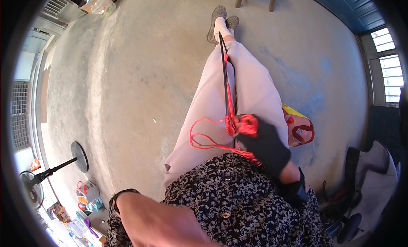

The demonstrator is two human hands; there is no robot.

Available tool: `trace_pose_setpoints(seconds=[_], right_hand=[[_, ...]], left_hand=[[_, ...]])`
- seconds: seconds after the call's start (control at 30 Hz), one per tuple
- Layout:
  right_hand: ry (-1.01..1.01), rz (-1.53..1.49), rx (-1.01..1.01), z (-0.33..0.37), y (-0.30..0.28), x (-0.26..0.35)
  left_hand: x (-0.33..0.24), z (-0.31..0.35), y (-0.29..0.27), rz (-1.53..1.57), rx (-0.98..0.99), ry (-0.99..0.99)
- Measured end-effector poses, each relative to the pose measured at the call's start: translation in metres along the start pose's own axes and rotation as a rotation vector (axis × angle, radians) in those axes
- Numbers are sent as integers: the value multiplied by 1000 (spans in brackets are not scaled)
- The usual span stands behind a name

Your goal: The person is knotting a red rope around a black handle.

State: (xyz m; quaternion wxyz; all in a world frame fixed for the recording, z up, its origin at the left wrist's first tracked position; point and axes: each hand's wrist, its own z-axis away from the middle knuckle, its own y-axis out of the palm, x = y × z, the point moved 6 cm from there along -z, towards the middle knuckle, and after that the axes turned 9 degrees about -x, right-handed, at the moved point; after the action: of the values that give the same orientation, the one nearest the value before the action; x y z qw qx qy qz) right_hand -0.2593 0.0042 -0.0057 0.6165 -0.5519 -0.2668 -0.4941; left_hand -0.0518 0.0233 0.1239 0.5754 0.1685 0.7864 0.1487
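Floor: concrete; one standing fan and one white-and-orange bucket at the left; one pink-red bag with a yellow edge just beside the person's right thigh; one grey padded seat at the lower right; at least two legs of a wooden stool at the upper edge
In the way: the right hand covers part of the cord; the left forearm crosses the lower left of the blouse
Red cord: one bundle in the right hand, above the person's lap; loose loops spread left over the trousers, and strands run along the rod
Black rod: one, slim, lying lengthwise over the legs, its tip near the ankles
Shoes: two, grey, close together
Right hand: one, in a black glove, fingers closed around the cord
Left hand: beyond the lower edge; its hold cannot be told
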Motion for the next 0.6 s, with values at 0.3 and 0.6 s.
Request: trace_pose_setpoints(seconds=[0.3,0.6], right_hand=[[-259,329,74,-6,30,-10],[-357,454,175,-3,53,-6]], left_hand=[[48,5,-123,-203,-1263,-306],[132,25,-151,122,-1409,-416]])
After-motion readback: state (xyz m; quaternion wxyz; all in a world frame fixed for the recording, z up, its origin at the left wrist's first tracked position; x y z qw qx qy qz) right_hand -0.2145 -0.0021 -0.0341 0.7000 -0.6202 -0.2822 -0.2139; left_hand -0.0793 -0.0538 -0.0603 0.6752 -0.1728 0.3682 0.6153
